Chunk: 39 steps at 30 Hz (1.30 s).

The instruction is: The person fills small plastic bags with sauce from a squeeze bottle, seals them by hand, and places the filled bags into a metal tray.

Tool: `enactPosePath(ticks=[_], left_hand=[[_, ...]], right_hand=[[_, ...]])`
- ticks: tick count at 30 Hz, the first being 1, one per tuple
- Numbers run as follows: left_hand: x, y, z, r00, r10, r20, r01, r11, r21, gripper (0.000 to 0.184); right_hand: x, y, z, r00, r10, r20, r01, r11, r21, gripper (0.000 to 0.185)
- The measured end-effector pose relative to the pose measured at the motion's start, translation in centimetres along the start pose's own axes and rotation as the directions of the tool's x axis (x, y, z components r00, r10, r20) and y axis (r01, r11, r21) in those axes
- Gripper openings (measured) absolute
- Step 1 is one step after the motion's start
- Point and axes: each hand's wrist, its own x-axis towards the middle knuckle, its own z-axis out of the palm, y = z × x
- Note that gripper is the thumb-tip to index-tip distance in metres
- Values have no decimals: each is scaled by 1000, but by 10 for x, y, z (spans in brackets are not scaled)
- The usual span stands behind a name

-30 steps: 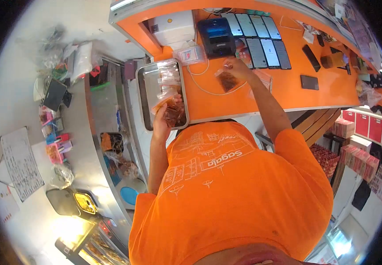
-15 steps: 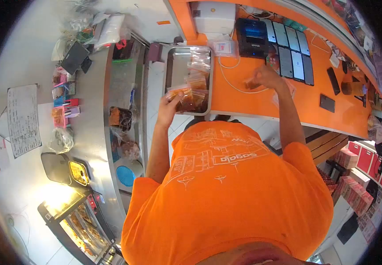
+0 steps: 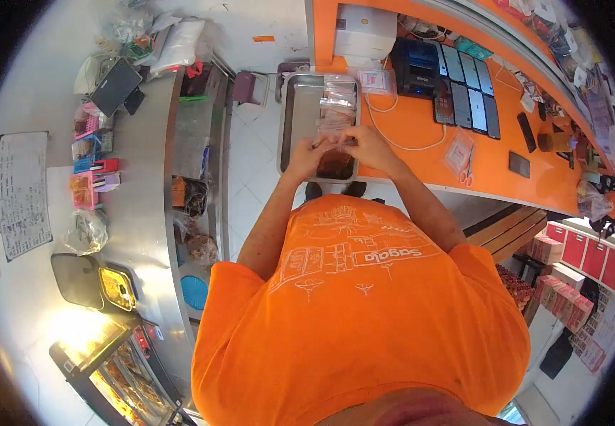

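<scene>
I'm seeing a brown-filled packet (image 3: 336, 165) lying at five o'clock in the metal tray (image 3: 304, 106). The left hand (image 3: 306, 158) and right hand (image 3: 368, 147) are both pinching along its upper edge, fingers curled nearly closed. The right has just been coming over from the counter (image 3: 412, 122), at two o'clock; I'm judging this one packet is now needing both.

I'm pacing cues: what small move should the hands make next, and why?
Probably settle the brown-filled plastic bag against the row of bags in the metal tray: left hand and right hand are at its top edge, beside that row.
</scene>
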Motion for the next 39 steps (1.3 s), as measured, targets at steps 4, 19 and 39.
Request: enactPosePath(ticks=[4,19,39], left_hand=[[1,-47,6,1000,-14,15,16,995,-102,46],[-29,-21,20,923,385,-8,-292,714,636,101],[5,-62,-86,970,128,-207,-40,923,382,91]], right_hand=[[-3,18,18,1000,24,-11,-24,999,-48,15],[-26,23,84,830,-29,-558,-148,951,-270,60],[-92,76,140,747,494,-445,-200,805,558,54]])
